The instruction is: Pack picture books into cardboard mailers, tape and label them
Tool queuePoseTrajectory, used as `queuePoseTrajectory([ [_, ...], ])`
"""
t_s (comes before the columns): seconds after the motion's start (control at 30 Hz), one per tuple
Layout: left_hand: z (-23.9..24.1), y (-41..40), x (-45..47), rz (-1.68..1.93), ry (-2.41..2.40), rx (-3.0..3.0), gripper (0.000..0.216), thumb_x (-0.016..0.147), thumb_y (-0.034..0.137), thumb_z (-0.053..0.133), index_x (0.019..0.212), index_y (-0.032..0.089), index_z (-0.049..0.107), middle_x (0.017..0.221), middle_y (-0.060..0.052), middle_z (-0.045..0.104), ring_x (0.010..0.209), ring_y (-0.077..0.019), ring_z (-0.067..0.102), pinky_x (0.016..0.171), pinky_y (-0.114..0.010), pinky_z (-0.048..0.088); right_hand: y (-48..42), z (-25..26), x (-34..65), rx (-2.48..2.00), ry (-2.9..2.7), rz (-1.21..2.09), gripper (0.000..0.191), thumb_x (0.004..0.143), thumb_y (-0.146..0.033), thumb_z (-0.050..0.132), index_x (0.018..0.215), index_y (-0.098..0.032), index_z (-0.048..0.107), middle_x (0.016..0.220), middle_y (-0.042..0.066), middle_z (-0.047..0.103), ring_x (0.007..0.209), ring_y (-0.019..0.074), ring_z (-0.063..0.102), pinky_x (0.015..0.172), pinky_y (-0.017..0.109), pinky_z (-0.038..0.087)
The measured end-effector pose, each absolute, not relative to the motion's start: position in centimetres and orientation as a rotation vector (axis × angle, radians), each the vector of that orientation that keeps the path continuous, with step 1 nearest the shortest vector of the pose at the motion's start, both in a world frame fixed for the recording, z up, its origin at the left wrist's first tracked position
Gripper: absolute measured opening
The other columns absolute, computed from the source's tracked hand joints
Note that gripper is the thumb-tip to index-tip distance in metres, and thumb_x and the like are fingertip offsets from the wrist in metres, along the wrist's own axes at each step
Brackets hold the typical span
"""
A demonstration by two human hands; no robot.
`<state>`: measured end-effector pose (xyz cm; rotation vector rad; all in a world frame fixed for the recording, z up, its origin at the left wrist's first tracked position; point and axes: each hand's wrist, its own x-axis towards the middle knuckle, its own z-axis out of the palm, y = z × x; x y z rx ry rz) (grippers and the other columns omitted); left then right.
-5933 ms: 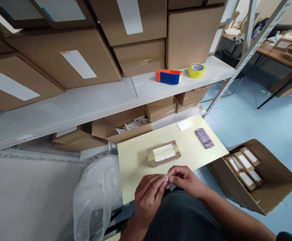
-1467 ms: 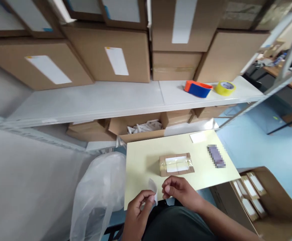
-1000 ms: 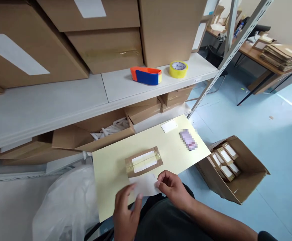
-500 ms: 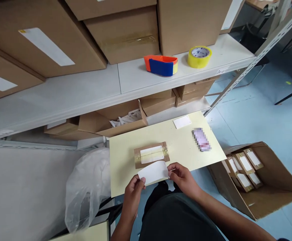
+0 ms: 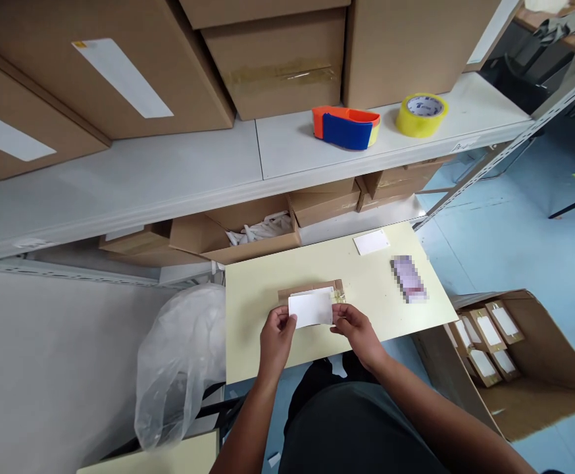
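Note:
A blank white label (image 5: 311, 309) is stretched between my two hands above the table. My left hand (image 5: 277, 332) pinches its left edge, thumb on top. At the right edge my right hand (image 5: 355, 329) grips it between thumb and fingers. Under the label lies a small brown cardboard box (image 5: 337, 289) with clear tape on it, mostly covered from view. The box rests on the pale yellow table (image 5: 258, 349). Farther back on the same table are a stack of white labels (image 5: 371, 242) and a blurred phone (image 5: 408, 279).
An open carton (image 5: 539, 395) with several small labelled boxes stands at right. On the shelf (image 5: 193, 164) sit a tape dispenser (image 5: 345, 128) and a yellow tape roll (image 5: 422, 115), before large boxes (image 5: 287, 66). A plastic bag (image 5: 179, 355) hangs left of the table.
Both hands have moved forward with the white label, from the near edge of the small box to above it. The label now hides most of the box top. The view has shifted slightly.

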<state>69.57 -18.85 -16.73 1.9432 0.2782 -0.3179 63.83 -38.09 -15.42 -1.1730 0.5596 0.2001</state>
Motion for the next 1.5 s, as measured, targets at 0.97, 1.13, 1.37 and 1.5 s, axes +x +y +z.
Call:
queuePoseTrajectory([
  [0.97,-19.0,-18.7,70.7,-0.436,0.229,1.958,0.037,0.082,0.048,0.061,0.105,0.020,0.068,0.099,-0.008,0.076,0.089,-0.0245,0.071,0.076,-0.034,0.055,-37.3,-18.1,65.2,-1.228,0.690,0.103,0.049,0.072,-0.051,0.078,0.108,-0.019,0.071,0.106,0.009,0.072,0.099,0.0249,0.064,0.087,0.042,0.053],
  [1.13,-19.2,-18.6,70.6,-0.448,0.238,1.955,0.037,0.081,0.047,0.061,0.106,0.020,0.068,0.099,-0.008,0.076,0.090,-0.0246,0.071,0.076,-0.034,0.055,-37.4,-18.2,65.1,-1.230,0.681,0.122,0.050,0.072,-0.051,0.078,0.109,-0.018,0.071,0.105,0.009,0.073,0.099,0.0249,0.065,0.087,0.041,0.053],
  [1.37,-19.5,-18.5,70.5,-0.467,0.216,1.980,0.038,0.081,0.046,0.061,0.108,0.020,0.068,0.102,-0.009,0.076,0.090,-0.0247,0.072,0.077,-0.035,0.056,-37.6,-19.1,64.7,-1.270,0.726,0.129,0.055,0.071,-0.048,0.079,0.118,-0.019,0.072,0.115,0.012,0.075,0.110,0.0306,0.067,0.095,0.048,0.054],
  [1.5,-19.6,-18.5,70.5,-0.451,0.211,1.992,0.036,0.082,0.044,0.062,0.108,0.021,0.069,0.102,-0.008,0.076,0.088,-0.0239,0.072,0.077,-0.034,0.056,-38.3,-19.3,64.3,-1.427,0.669,0.145,0.058,0.077,-0.046,0.074,0.130,-0.022,0.067,0.122,0.011,0.074,0.115,0.0313,0.067,0.100,0.050,0.053],
])
